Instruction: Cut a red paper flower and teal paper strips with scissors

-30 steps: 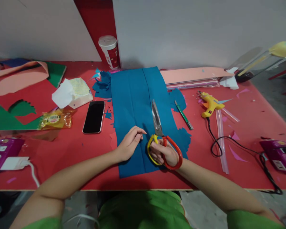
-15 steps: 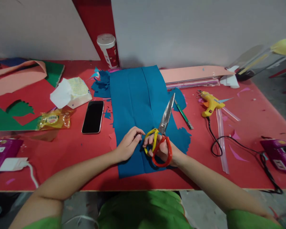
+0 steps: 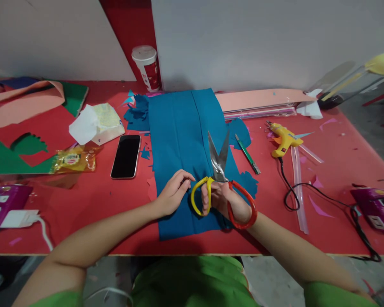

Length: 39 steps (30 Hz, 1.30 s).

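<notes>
A pair of scissors (image 3: pixel 218 170) with one yellow and one red handle loop is in my right hand (image 3: pixel 225 198). Its blades are spread and point away from me, over a large blue sheet (image 3: pixel 185 128) with fold lines. The fingers pass through the yellow loop and the thumb through the red one. My left hand (image 3: pixel 174 192) rests on the lower left of the sheet, loosely bent, thumb and index finger a little apart, nothing visible in it. A green cutter knife (image 3: pixel 248 154) lies right of the sheet, among blue offcuts (image 3: pixel 240 131).
Left of the sheet lies a phone (image 3: pixel 126 156), near a yellow wrapper (image 3: pixel 75 158) and crumpled paper (image 3: pixel 96 123). A lidded cup (image 3: pixel 146 68) stands against the wall. To the right are a yellow glue gun (image 3: pixel 284 138) with a black cord and clear strips (image 3: pixel 297 187).
The scissors have gone from closed blades to spread blades, and their loops have moved apart as my right hand opened them. My left hand has stayed in place.
</notes>
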Each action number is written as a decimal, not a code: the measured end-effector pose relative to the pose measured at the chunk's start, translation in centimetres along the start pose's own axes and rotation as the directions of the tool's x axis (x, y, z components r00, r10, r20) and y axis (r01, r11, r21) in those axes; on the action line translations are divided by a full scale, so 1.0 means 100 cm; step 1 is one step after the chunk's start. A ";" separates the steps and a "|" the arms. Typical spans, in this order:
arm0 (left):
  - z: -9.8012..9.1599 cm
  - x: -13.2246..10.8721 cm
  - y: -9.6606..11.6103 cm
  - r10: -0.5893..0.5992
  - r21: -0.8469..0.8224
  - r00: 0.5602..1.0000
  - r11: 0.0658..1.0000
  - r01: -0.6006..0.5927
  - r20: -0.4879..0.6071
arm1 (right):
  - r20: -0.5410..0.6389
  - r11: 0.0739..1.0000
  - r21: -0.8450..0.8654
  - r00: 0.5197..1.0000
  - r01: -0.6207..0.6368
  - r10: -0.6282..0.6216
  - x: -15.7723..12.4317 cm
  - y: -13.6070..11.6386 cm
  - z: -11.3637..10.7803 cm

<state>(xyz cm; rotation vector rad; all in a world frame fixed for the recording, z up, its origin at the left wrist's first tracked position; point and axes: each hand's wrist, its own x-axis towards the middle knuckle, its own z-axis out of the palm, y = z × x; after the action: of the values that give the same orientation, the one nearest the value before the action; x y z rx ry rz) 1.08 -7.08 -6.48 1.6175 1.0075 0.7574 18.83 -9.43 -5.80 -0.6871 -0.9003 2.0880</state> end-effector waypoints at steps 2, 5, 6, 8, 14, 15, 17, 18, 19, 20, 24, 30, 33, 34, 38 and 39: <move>0.000 0.000 0.000 -0.004 -0.001 1.000 1.000 0.004 0.006 | -0.067 0.999 -0.048 0.998 -0.004 0.000 -0.002 0.001 -0.001; 0.001 0.000 -0.001 -0.003 -0.004 1.000 1.000 0.003 0.014 | -0.160 0.999 -0.048 0.987 0.021 -0.028 -0.001 0.004 -0.005; 0.001 0.000 -0.002 -0.002 -0.003 1.000 1.000 0.002 0.015 | -0.179 0.999 -0.033 0.983 0.040 -0.045 0.000 0.005 -0.006; 0.001 0.000 -0.002 -0.003 -0.001 1.000 1.000 0.003 0.014 | -0.186 0.996 -0.011 0.979 0.085 -0.085 0.003 0.006 -0.008; 0.000 0.001 -0.001 -0.004 0.029 1.000 1.000 0.004 0.006 | -0.060 0.988 0.035 0.987 0.153 -0.151 0.006 0.003 -0.004; 0.000 0.001 0.000 -0.004 0.036 1.000 0.999 0.004 0.002 | -0.046 0.988 0.049 0.988 0.149 -0.147 0.005 0.002 -0.004; 0.000 0.001 -0.001 -0.005 0.039 1.000 0.999 0.005 0.000 | -0.038 0.988 0.062 0.989 0.145 -0.142 0.005 0.002 -0.005; 0.000 0.001 -0.001 -0.005 0.036 1.000 0.999 0.005 0.000 | -0.040 0.987 0.062 0.989 0.146 -0.143 0.005 0.003 -0.005; 0.000 0.001 -0.001 -0.004 0.034 1.000 0.999 0.004 -0.001 | -0.044 0.987 0.060 0.989 0.146 -0.144 0.005 0.004 -0.006; 0.000 0.001 -0.002 -0.004 0.033 1.000 0.999 0.004 -0.002 | -0.047 0.987 0.057 0.988 0.149 -0.146 0.005 0.005 -0.007; 0.001 0.000 -0.003 -0.007 0.031 1.000 0.999 0.008 -0.007 | -0.071 0.992 0.033 0.991 0.120 -0.117 0.004 0.004 -0.008; 0.000 0.000 -0.002 -0.014 0.010 1.000 1.000 0.014 0.010 | -0.112 0.996 -0.066 0.992 0.055 -0.062 0.000 -0.004 -0.005; 0.000 0.000 -0.001 -0.020 0.007 1.000 1.000 0.020 0.018 | -0.165 0.998 -0.029 0.984 0.064 -0.068 0.002 -0.002 -0.007; 0.000 0.000 -0.001 -0.022 0.006 1.000 1.000 0.022 0.020 | -0.182 0.998 -0.021 0.981 0.064 -0.067 0.003 -0.001 -0.008; 0.000 0.000 -0.001 -0.018 0.011 1.000 1.000 0.018 0.016 | -0.196 0.993 -0.045 0.974 0.109 -0.116 0.006 0.002 -0.007; 0.000 -0.001 -0.002 -0.018 0.015 1.000 1.000 0.017 0.015 | -0.176 0.991 -0.045 0.976 0.124 -0.130 0.006 0.003 -0.006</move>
<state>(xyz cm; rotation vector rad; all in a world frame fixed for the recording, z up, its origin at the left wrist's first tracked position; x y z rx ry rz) 1.03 -7.12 -6.64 1.6233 1.0175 0.7259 18.79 -8.84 -6.50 -0.7995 -0.8572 1.8704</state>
